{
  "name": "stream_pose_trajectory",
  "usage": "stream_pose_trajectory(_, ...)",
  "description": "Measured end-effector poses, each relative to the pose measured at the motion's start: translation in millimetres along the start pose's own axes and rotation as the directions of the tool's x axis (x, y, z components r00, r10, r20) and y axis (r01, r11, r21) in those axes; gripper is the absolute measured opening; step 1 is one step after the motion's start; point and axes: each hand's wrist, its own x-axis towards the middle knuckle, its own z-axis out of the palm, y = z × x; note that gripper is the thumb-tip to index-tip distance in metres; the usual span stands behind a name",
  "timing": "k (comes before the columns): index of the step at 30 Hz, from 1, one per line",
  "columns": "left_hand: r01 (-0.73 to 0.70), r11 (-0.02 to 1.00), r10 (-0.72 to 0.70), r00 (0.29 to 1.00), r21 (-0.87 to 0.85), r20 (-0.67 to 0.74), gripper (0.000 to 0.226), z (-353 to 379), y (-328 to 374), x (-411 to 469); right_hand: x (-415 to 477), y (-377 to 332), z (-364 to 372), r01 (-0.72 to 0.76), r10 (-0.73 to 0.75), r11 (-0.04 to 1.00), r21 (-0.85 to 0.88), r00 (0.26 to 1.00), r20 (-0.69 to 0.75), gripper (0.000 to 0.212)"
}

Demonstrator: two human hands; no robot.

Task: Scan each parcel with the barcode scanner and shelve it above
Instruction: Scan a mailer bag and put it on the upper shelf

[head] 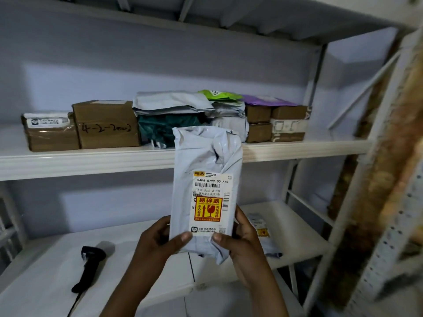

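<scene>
We hold the grey parcel (207, 161) upright w/ left hand (158, 242) and right hand (243, 240) gripping its lower end, label facing us. Barcode scanner (90, 266) lies on lower shelf (41, 289), left. Upper shelf (91, 161) beyond carries shelved parcels (107, 124).

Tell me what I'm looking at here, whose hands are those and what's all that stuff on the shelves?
The camera sits on a person's head, so you see what they see. Their left hand and right hand hold up a grey parcel bag with a label and an orange sticker. A black barcode scanner lies on the lower shelf, and another small parcel lies there too. The upper shelf holds brown boxes and more bags.
</scene>
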Motion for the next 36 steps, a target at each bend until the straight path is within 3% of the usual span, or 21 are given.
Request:
stream_pose_trajectory(10,-0.015,0.999,0.012,0.997,-0.043,-0.074,0.055,20.1,0.9,-6.0,2.2,-10.1,-13.7,-0.011,0.014,0.998,-0.067,0.999,0.040,0.070)
stream_pose_trajectory(17,-0.097,0.995,0.090,0.975,-0.025,-0.204,0.043,8.6,28.4,-4.9,21.3,-27.4,12.3,0.031,-0.026,0.999,-0.037,0.991,0.133,0.071)
stream_pose_trajectory(20,-0.179,0.984,0.168,0.920,0.002,-0.355,0.038,-6.2,58.5,-1.3,38.7,-44.7,44.2,0.099,-0.087,0.994,-0.055,0.980,0.179,0.071)
stream_pose_trajectory(25,-0.335,0.939,0.321,0.771,0.079,-0.550,0.046,-44.8,125.0,18.7,88.4,-78.6,114.8,0.201,-0.184,0.976,-0.080,0.966,0.181,0.076)
stream_pose_trajectory(28,-0.354,0.923,0.374,0.723,0.153,-0.581,0.026,-78.1,164.7,46.3,119.4,-106.8,155.0,0.268,-0.236,0.957,-0.106,0.939,0.249,0.079)
stream_pose_trajectory(32,-0.253,0.913,0.404,0.682,0.321,-0.610,0.027,-121.0,213.8,95.2,164.5,-133.4,197.0,0.388,-0.280,0.861,-0.330,0.902,0.329,0.075)
stream_pose_trajectory(36,-0.136,0.859,0.428,0.722,0.494,-0.544,0.034,-147.4,240.3,140.3,204.4,-145.0,219.4,0.418,-0.310,0.697,-0.583,0.908,0.281,0.057)
